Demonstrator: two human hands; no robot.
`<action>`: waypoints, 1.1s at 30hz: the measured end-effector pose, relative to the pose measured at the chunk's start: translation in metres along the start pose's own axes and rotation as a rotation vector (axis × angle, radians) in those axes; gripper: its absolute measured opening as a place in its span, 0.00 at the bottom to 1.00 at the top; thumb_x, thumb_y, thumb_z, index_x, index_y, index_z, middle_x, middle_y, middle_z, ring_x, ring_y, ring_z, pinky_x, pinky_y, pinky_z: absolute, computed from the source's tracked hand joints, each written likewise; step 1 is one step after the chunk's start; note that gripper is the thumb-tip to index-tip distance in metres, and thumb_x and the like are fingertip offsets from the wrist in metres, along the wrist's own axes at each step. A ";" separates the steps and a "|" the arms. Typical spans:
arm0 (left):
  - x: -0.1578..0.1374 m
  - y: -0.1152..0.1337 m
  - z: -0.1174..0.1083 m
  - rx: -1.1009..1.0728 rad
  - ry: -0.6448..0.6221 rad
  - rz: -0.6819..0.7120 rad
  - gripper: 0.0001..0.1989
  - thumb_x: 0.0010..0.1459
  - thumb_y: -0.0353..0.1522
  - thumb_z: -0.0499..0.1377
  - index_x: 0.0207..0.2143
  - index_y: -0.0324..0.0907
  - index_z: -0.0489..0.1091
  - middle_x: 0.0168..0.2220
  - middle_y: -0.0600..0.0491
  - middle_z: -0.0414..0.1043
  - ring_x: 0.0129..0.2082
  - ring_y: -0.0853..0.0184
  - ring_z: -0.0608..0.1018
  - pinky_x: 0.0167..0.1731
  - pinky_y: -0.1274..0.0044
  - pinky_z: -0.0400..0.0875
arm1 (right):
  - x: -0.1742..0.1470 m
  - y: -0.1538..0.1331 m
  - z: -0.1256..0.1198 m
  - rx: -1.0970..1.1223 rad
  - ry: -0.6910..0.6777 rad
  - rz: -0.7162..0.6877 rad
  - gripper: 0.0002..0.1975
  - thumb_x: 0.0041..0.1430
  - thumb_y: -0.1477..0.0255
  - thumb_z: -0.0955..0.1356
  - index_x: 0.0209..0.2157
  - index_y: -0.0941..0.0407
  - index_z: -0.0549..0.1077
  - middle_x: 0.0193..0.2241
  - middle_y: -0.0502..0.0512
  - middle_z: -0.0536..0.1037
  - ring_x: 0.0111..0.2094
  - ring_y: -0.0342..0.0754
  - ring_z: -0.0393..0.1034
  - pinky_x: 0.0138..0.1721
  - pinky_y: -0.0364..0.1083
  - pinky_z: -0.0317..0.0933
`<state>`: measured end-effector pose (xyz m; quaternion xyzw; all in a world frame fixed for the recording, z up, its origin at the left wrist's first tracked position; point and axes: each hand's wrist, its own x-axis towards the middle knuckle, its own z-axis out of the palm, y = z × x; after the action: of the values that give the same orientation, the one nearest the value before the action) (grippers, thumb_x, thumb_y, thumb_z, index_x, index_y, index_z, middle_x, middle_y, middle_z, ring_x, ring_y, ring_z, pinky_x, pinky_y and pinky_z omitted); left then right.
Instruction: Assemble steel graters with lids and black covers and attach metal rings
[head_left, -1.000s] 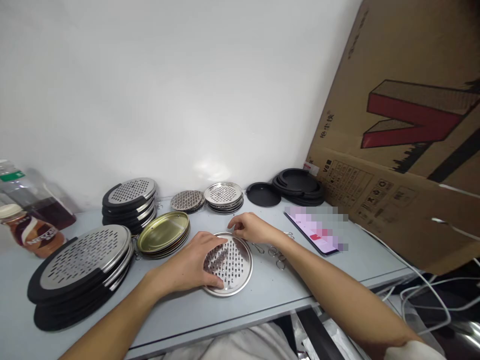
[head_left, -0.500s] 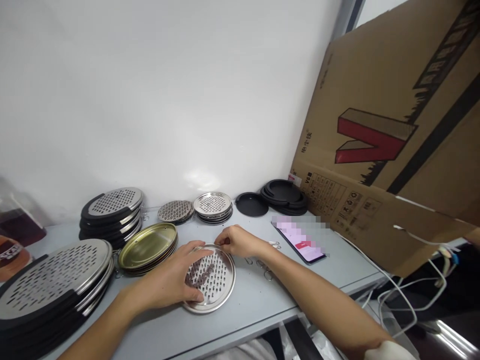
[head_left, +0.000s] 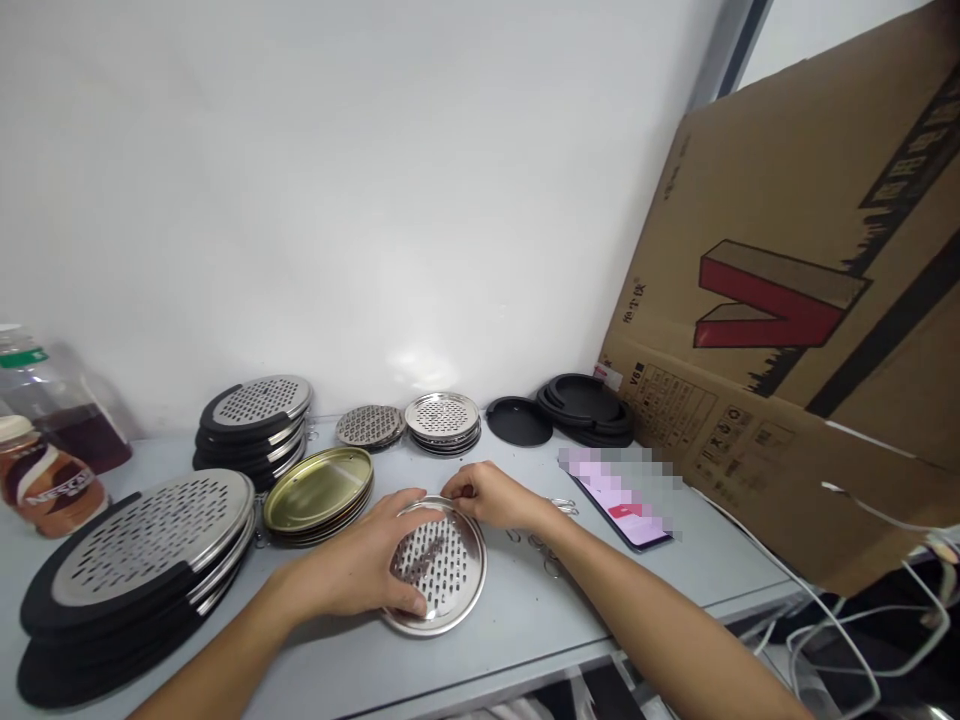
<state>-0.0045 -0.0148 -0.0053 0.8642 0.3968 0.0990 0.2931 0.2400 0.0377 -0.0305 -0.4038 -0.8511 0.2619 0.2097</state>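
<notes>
A round perforated metal grater disc (head_left: 450, 580) lies on the grey table in front of me. My left hand (head_left: 375, 560) grips its left side, thumb near the front edge and fingers over the back rim. At the far rim, my right hand (head_left: 487, 497) is closed in a pinch; whatever is between those fingertips is hidden. Small metal wire hooks (head_left: 550, 565) lie just right of the disc, partly behind my right forearm. Left of my left hand is a stack of gold-coloured round lids (head_left: 319, 490).
Stacks of black-rimmed graters (head_left: 157, 540) stand at the left, beside a Nescafe jar (head_left: 52, 480). Smaller perforated discs (head_left: 442, 415) and black round trays (head_left: 585, 400) line the wall. A phone (head_left: 622, 505) lies at right, before a large cardboard box (head_left: 750, 400).
The view has turned slightly left, bringing more of the jar and bottle into sight. Both hands keep nearly the same hold at the disc.
</notes>
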 end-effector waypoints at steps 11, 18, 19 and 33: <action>0.095 -0.013 -0.037 0.350 0.498 0.075 0.14 0.58 0.34 0.60 0.47 0.41 0.73 0.51 0.44 0.71 0.53 0.56 0.71 0.54 0.66 0.63 | -0.008 -0.004 -0.013 -0.063 -0.023 0.044 0.12 0.54 0.75 0.67 0.40 0.58 0.79 0.28 0.51 0.79 0.26 0.43 0.67 0.29 0.39 0.57; 0.126 -0.026 -0.047 0.388 0.426 0.116 0.08 0.61 0.32 0.56 0.34 0.42 0.75 0.36 0.49 0.77 0.39 0.61 0.77 0.42 0.72 0.68 | -0.012 -0.025 -0.010 -0.282 0.041 0.021 0.18 0.63 0.61 0.65 0.44 0.58 0.78 0.37 0.62 0.77 0.36 0.50 0.71 0.37 0.44 0.60; 0.126 -0.026 -0.049 0.401 0.415 0.128 0.08 0.62 0.32 0.55 0.34 0.42 0.74 0.36 0.49 0.77 0.38 0.62 0.76 0.41 0.73 0.67 | -0.014 -0.030 -0.009 -0.293 0.020 0.020 0.20 0.63 0.59 0.65 0.45 0.59 0.77 0.38 0.63 0.76 0.37 0.52 0.71 0.38 0.45 0.60; 0.133 -0.013 -0.046 0.640 0.289 0.289 0.11 0.63 0.26 0.49 0.35 0.40 0.71 0.37 0.45 0.71 0.39 0.59 0.73 0.45 0.67 0.66 | -0.088 -0.065 0.041 -0.132 0.018 0.059 0.48 0.50 0.40 0.65 0.66 0.49 0.53 0.69 0.63 0.42 0.68 0.71 0.29 0.63 0.71 0.28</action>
<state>0.0572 0.1105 0.0157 0.9362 0.3189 0.1311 -0.0676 0.2309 -0.0791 -0.0353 -0.4442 -0.8522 0.2078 0.1823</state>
